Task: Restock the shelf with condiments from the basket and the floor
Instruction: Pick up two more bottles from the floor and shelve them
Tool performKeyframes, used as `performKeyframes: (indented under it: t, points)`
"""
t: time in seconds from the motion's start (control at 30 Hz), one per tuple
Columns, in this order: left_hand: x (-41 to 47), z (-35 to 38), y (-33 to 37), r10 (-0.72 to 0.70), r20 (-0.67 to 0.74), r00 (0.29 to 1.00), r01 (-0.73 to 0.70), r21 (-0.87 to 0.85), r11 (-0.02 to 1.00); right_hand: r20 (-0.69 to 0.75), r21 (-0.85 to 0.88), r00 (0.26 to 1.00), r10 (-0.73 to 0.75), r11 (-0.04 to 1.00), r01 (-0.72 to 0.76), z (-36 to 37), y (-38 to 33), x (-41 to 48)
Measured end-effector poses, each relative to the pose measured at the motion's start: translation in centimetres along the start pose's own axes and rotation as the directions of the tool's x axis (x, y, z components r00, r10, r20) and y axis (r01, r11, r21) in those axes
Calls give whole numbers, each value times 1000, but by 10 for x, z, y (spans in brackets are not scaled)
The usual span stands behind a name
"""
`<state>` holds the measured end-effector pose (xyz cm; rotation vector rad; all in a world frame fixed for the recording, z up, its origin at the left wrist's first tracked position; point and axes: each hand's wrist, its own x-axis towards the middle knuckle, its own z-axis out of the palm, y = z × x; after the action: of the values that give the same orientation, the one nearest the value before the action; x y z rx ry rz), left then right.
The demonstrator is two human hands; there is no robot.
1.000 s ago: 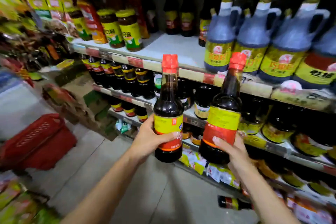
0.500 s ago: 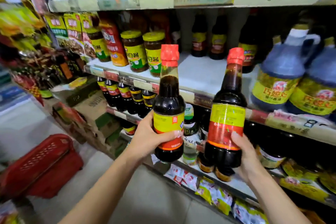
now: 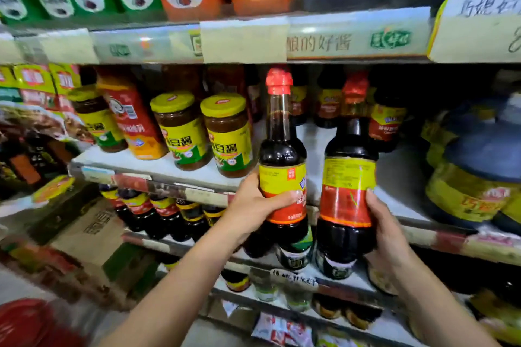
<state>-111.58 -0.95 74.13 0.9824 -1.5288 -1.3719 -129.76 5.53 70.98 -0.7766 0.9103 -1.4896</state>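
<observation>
The left arm (image 3: 174, 290) and right arm (image 3: 439, 313) are bare, slim and smooth, in view from the wrist to near the elbow. The left hand (image 3: 251, 205) and right hand (image 3: 386, 228) are bare too, with slender fingers and short, plain nails.

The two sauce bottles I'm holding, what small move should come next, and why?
Probably ease both forward onto the bare shelf patch behind them. The left hand grips the left bottle and the right hand the right bottle, both upright at shelf height, and similar dark bottles stand at the back of that gap.
</observation>
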Motion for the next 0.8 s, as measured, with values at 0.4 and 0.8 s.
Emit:
performKeyframes:
  t: [0.4,0.8]
  points:
    - [102,-9,6,137,167,976,-160,129,979,-311,-543,859,-407,817,191,16,-23,50]
    - [142,11,-15,101,217,971,-120,76,990,-326,-873,693,-643,485,40,6,-16,97]
